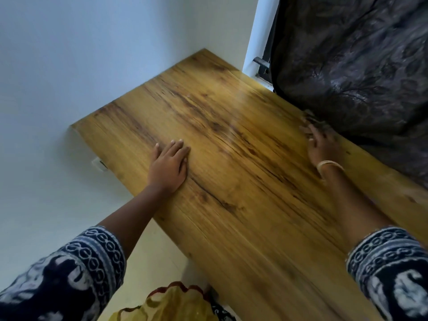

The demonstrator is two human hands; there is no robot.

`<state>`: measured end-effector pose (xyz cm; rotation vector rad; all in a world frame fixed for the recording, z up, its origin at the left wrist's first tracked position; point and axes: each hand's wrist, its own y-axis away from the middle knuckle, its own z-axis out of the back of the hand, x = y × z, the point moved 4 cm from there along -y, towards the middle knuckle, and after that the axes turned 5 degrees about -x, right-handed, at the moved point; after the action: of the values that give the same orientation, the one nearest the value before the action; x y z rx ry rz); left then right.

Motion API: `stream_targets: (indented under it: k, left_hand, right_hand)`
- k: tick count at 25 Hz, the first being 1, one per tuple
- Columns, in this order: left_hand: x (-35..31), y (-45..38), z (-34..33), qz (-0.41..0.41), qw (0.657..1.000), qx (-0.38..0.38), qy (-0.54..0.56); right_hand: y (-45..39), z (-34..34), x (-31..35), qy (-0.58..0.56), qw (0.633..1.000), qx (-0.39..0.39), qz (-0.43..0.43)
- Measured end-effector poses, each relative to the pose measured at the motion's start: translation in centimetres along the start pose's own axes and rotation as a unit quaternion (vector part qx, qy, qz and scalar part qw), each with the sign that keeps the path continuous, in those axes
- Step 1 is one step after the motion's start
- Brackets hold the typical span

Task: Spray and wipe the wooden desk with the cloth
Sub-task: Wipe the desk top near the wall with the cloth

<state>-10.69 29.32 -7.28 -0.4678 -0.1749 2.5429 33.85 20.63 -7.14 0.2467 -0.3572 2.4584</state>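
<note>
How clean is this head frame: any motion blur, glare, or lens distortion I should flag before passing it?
Head view: the right hand is smeared by motion blur, its fingers indistinct against the dark curtain; the left hand, flat on the wooden desk, is fairly sharp. A soft pale sheen streaks the desk's middle. Wide-angle distortion skews the desk edges and wall. Lighting is dim and bluish.
</note>
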Motion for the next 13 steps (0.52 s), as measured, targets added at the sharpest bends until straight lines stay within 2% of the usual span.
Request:
stream_targets:
  k: [2, 3, 4, 6, 9, 11, 12, 13]
  left_hand:
    - [-0.7, 0.9, 0.1, -0.024, 1.0, 0.012, -0.012]
    - [-1.2, 1.4, 0.3, -0.042, 0.999, 0.011, -0.013]
    - [-2.0, 2.1, 0.4, -0.063, 0.998, 0.011, -0.008]
    - [-3.2, 3.7, 0.2, -0.081, 0.996, 0.015, 0.015]
    - [-3.9, 5.0, -0.3, -0.06, 0.998, 0.015, 0.028]
    - [-4.1, 5.7, -0.3, -0.053, 0.998, 0.02, 0.022]
    - [-4.1, 6.0, -0.2, -0.054, 0.998, 0.024, 0.02]
    - [-4.2, 6.4, -0.2, -0.056, 0.998, 0.026, 0.02]
  right_hand:
    - [0.2, 0.4, -2.4, 0.027, 0.994, 0.028, -0.104]
    - [0.6, 0.1, -0.9, 0.036, 0.993, 0.031, -0.104]
    - [1.4, -0.1, 1.3, 0.028, 0.996, 0.032, -0.073]
    - [5.3, -0.2, 7.6, -0.022, 0.998, 0.021, 0.064]
    - [18.2, -0.1, 14.5, -0.03, 0.96, 0.064, 0.27]
    - [23.7, 1.3, 14.8, -0.07, 0.923, 0.102, 0.363]
    - [23.4, 1.8, 13.4, -0.067, 0.911, 0.107, 0.393]
    - [21.8, 2.0, 11.4, -0.044, 0.917, 0.09, 0.387]
